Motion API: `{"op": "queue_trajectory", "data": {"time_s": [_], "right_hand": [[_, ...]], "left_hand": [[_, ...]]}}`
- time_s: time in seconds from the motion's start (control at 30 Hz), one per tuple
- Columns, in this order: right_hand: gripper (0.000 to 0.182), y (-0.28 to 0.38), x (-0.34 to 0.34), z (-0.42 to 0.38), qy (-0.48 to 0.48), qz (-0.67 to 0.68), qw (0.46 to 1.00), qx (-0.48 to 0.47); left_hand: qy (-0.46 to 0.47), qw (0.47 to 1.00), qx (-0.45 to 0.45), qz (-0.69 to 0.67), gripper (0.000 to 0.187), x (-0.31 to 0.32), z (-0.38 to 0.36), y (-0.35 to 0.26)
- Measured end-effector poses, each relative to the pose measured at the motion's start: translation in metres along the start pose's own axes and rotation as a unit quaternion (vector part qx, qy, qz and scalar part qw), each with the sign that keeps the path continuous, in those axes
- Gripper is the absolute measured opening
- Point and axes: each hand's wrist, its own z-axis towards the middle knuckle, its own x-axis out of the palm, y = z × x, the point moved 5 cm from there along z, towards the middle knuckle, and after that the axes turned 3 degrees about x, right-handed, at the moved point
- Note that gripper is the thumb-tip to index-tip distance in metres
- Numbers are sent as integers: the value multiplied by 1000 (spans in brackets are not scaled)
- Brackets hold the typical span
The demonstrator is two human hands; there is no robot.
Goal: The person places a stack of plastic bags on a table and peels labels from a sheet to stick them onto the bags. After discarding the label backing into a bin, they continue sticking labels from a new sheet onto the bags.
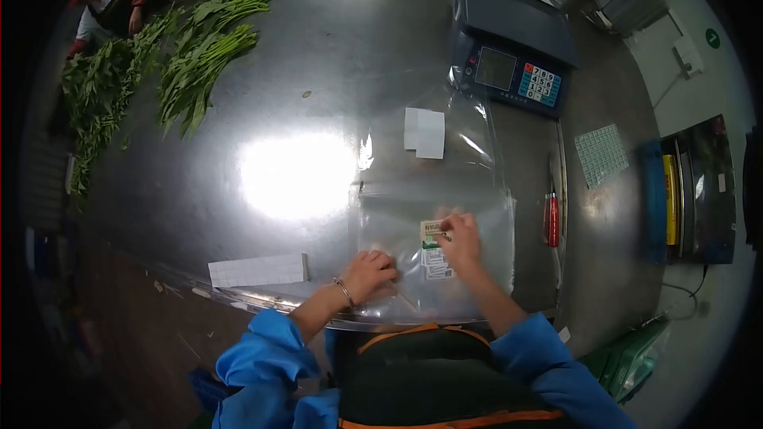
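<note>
Clear plastic bags [485, 270] lie flat on the metal table in front of me, apparently in layers. My left hand [369, 276] rests on their left part, fingers bent and held together against the plastic. A bracelet is around that wrist. My right hand [461, 242] pinches at the top right of a printed label [439, 260], green and white, which lies over the bags. The right fingertips are slightly smeared by motion and cover part of the label. Just beyond the hands, white paper slips [425, 133] sit on or under the plastic.
A digital scale [513, 56] stands at the back right. A red-handled knife [552, 218] lies along the right edge, near a sticker sheet [602, 156]. Label strips [258, 270] lie at front left. Leafy greens [203, 63] cover the far left, where another person [119, 0] handles them.
</note>
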Motion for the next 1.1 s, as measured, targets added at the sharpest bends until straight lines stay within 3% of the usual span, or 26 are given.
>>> {"op": "queue_trajectory", "data": {"time_s": [0.07, 0.1, 0.13, 0.17, 0.2, 0.23, 0.27, 0.37, 0.4, 0.43, 0.47, 0.5, 0.57, 0.6, 0.67, 0.7, 0.77, 0.9, 0.93, 0.97, 1.0, 1.03, 1.07, 1.1], "right_hand": [[19, -14, -40, 4, -30, -7, 994, 103], [19, -12, -69, 6, -26, 87, 986, 138], [20, -5, -95, 7, -16, 186, 968, 170], [22, 0, -117, 4, -95, 188, 964, 163], [21, -5, -133, 2, -181, 208, 954, 118], [20, 10, -147, -5, -178, 324, 909, 190], [17, 8, -155, -11, -230, 323, 901, 174], [15, 5, -142, -46, -176, 355, 893, 213], [14, -7, -130, -61, -156, 345, 895, 235], [14, -13, -116, -77, -114, 337, 901, 248], [13, -13, -100, -93, -75, 328, 904, 264], [12, -11, -81, -108, -35, 319, 903, 287], [11, 12, -58, -125, 14, 305, 903, 302], [11, 34, -44, -125, 95, 305, 906, 279], [13, 67, -25, -123, 216, 292, 907, 215], [13, 77, -21, -121, 218, 288, 909, 209], [12, 106, -16, -111, 231, 256, 936, 75], [11, 126, -8, -106, 241, 161, 955, 61], [12, 123, -4, -108, 246, 136, 959, 49], [13, 112, 2, -110, 253, 139, 956, 44], [13, 103, 9, -112, 266, 169, 948, 33], [13, 97, 15, -112, 267, 177, 947, 20], [9, 115, 14, -121, 303, 160, 939, 29], [10, 133, 13, -129, 323, 156, 932, 53]], "left_hand": [[32, 996, -28, -80, 28, 12, 3, 13], [55, 985, -62, -154, 24, 13, 6, 22], [55, 950, -166, -260, 19, 8, 13, 34], [47, 892, -274, -357, 17, -2, 23, 43], [-113, 749, -432, -488, 16, -38, 29, 45], [-355, 504, -346, -707, 18, -26, 35, 88], [-383, 501, -360, -687, 18, -56, 10, 98], [-625, 497, -249, -549, 23, -161, -46, 85], [-557, 712, -331, -270, 33, -173, -79, 79], [-405, 832, -376, 41, 44, -173, -122, 74], [-287, 798, -480, 226, 55, -164, -173, 83], [-149, 718, -555, 394, 67, -154, -224, 95], [-152, 584, -784, 143, 80, -124, -330, 129], [-159, 577, -788, 143, 80, -123, -340, 123], [-132, 636, -756, 82, 85, -110, -344, 119], [-139, 633, -758, 78, 85, -109, -344, 115], [-81, 656, -745, 87, 80, -110, -330, 107], [-67, 639, -766, 1, 72, -116, -323, 107], [-71, 672, -736, 37, 73, -127, -305, 96], [-240, 742, -616, 114, 82, -87, -303, 125], [-222, 796, -548, 126, 89, -73, -270, 122], [-179, 854, -488, 29, 99, -75, -235, 94], [-187, 865, -467, 5, 108, -52, -206, 75], [-118, 869, -481, 25, 113, -61, -184, 39]]}}
